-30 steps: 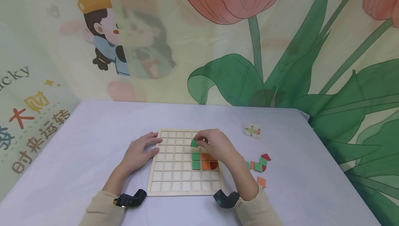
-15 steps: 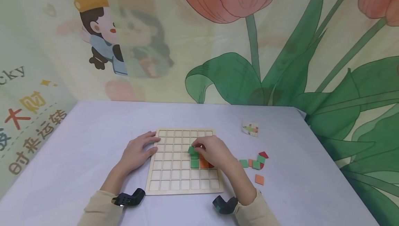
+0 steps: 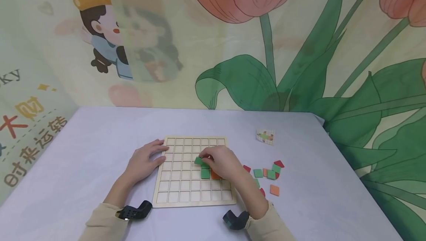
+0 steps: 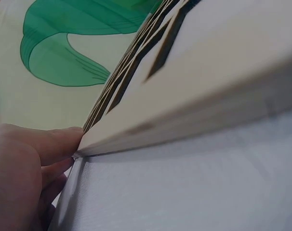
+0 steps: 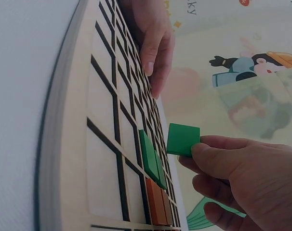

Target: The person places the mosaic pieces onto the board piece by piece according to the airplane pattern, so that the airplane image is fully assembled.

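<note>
A wooden grid board (image 3: 194,206) lies on the table. My left hand (image 3: 143,161) rests at its left edge, fingers extended; in the left wrist view its thumb (image 4: 64,144) touches the rim. My right hand (image 3: 221,161) pinches a green square tile (image 5: 183,138) between thumb and fingers, above the board and tilted. Green tiles (image 5: 148,154) sit in the grid close below it, beside orange tiles (image 5: 155,202). In the head view, the right hand covers part of the orange tiles and the cells behind them.
Right of the board lie several loose tiles, among them a green square (image 3: 257,173), an orange square (image 3: 274,190) and a red piece (image 3: 279,164). Farther back is a small printed card (image 3: 265,136) with a coloured grid pattern. A white cloth (image 3: 110,130) covers the table.
My right hand has brought the pinched green tile nearer and slightly left, from above the upper cells to beside the laid green tiles. The left hand stays at the board's edge.
</note>
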Available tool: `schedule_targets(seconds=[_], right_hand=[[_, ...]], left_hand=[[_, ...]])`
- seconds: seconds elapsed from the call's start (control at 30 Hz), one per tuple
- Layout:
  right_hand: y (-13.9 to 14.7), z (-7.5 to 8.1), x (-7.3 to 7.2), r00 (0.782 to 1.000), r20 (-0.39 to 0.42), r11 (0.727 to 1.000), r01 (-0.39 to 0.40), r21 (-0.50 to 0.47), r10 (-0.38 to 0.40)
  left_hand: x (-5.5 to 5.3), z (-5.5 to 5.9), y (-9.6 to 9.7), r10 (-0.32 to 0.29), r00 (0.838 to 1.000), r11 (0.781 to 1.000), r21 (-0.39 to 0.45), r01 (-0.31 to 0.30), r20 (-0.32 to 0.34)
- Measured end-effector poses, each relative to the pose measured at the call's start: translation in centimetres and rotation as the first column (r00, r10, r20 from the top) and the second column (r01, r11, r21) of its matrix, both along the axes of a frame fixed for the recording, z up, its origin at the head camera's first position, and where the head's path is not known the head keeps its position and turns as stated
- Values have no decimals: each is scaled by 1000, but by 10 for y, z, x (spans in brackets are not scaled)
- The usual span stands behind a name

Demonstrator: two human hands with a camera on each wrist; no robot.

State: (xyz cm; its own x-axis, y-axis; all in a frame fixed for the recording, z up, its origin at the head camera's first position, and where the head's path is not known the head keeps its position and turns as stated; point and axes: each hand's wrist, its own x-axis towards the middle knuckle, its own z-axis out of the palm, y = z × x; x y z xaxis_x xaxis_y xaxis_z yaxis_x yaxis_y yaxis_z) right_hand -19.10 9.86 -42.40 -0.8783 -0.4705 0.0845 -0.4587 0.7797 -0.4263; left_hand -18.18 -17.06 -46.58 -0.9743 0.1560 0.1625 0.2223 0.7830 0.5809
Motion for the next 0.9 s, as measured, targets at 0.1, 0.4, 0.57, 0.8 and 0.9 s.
schedule_targets(seconds=[0.1, 0.4, 0.57, 0.8, 0.9], right_hand=[[-1, 0, 0, 1000, -9, 1000, -7, 0, 7], [-4, -1, 1, 1000, -5, 1000, -25, 3, 25], [-6, -2, 2, 1000, 5, 999, -28, 22, 28], [-8, -3, 4, 1000, -5, 999, -26, 43, 26], [-8, -4, 3, 999, -17, 999, -29, 45, 30]], left_hand=[[1, 1, 0, 2, 1000, 1000, 3, -2, 9], [3, 8, 0, 7, 1000, 1000, 5, -7, 8], [3, 8, 1, 3, 1000, 1000, 6, -3, 4], [1, 4, 0, -3, 1000, 1000, 0, 3, -12], [1, 4, 0, -6, 1000, 1000, -4, 6, -18]])
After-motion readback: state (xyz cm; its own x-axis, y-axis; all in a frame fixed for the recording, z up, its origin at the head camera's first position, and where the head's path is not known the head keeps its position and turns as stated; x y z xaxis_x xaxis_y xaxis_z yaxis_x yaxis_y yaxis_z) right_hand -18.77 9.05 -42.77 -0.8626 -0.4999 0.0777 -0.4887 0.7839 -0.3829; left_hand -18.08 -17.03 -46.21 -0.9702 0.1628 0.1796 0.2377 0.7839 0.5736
